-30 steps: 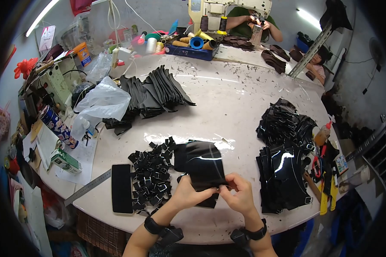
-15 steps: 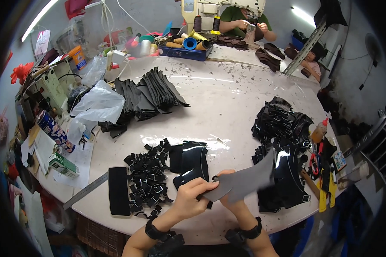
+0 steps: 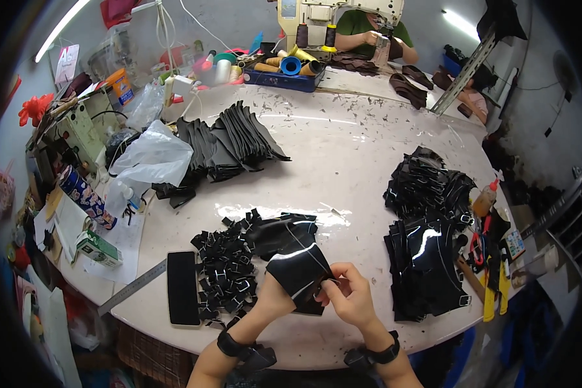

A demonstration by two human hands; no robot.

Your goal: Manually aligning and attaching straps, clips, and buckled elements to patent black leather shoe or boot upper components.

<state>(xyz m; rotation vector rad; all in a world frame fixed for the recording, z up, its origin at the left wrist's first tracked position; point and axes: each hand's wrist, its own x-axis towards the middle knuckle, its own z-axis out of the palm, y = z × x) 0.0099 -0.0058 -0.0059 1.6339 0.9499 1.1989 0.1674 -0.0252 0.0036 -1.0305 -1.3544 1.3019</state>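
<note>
Got shiny black piece [image 3: 297, 262] pinched along edge in right hand [image 3: 348, 294], with left hand [image 3: 275, 301] tucked under it, can't tell if gripping. Also seeing buckled tabs [image 3: 229, 266] left of left hand, black stack [image 3: 425, 275] right of right hand.

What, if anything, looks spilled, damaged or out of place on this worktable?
Dark scraps litter the far part of the pale worktable, untidily scattered, unlike the piled black pieces nearer by. The held black panel shows no visible damage.
</note>
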